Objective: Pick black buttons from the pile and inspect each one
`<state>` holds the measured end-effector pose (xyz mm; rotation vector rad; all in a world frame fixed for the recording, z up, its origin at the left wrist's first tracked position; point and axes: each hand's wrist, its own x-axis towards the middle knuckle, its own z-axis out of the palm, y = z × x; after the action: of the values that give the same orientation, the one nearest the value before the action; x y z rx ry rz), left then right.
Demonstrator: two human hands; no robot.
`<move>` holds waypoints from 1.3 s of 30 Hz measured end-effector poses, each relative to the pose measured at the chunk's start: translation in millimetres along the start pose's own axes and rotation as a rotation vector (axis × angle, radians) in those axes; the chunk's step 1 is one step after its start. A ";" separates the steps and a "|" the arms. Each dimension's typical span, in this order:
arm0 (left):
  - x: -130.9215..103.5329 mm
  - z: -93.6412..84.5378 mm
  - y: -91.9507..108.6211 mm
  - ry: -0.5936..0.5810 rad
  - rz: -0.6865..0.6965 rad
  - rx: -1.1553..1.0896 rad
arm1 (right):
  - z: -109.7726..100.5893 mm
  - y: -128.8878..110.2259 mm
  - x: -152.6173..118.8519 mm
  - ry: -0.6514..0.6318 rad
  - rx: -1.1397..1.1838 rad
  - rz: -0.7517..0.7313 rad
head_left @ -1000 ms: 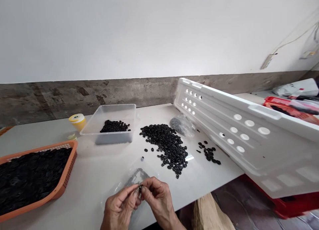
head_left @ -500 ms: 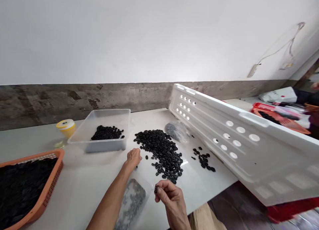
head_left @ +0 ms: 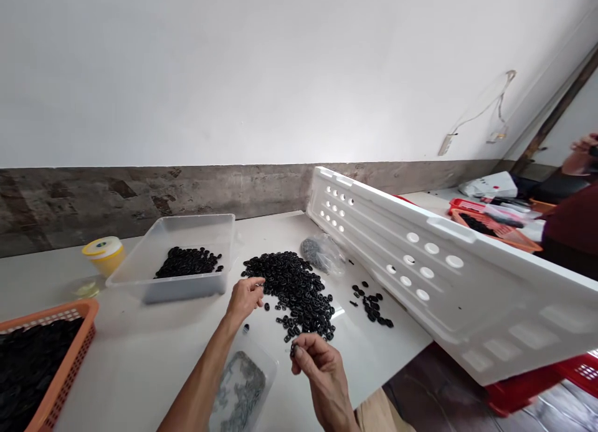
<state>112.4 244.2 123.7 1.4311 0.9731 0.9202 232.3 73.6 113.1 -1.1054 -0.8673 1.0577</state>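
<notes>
My left hand [head_left: 245, 298] is at the left edge of a pile of small black oval pieces [head_left: 299, 288]. Its index finger points to the pile, the fingers are apart, and no piece shows in them. My right hand [head_left: 322, 373] pinches a small black piece [head_left: 293, 351] between thumb and fingertips, just in front of the pile. One loose black piece with a pale side [head_left: 246, 328] lies by my left wrist. Beside my left forearm, partly covered by it, stands a clear plastic box [head_left: 270, 382] with small grey bits inside.
A translucent bin [head_left: 187, 288] holds more black pieces. Left of it are a yellow tub [head_left: 105, 257] and an orange basket [head_left: 88, 320] of black parts. A bag of grey bits [head_left: 322, 254] and a white perforated crate [head_left: 374, 232] border the right. Another person [head_left: 572, 226] stands far right.
My left hand has moved up to the pile's edge and its index finger has stretched out. The loose piece by the wrist is now uncovered. My right hand keeps its pinch. The view has shifted right.
</notes>
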 end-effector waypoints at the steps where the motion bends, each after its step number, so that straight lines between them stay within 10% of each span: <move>1: -15.0 0.2 9.8 -0.010 -0.004 -0.064 | 2.3 -2.2 1.4 0.005 0.023 -0.027; 8: -151.4 -15.2 24.9 0.036 -0.185 -0.533 | 30.6 -15.1 -10.5 -0.159 0.108 -0.072; 13: -198.8 -33.1 13.4 0.188 -0.207 -0.550 | 53.8 -24.9 -36.2 -0.340 0.140 0.001; 25: -224.0 -29.2 40.0 0.387 -0.145 -0.765 | 78.2 -31.6 -53.2 -0.473 -0.195 -0.254; 39: -230.6 -34.2 29.5 0.430 -0.041 -0.445 | 78.5 -35.9 -54.6 -0.471 -0.429 -0.378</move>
<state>0.4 39.7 152.6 0.8511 1.0207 1.3504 151.6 38.4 165.0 -0.9912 -1.6694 0.8395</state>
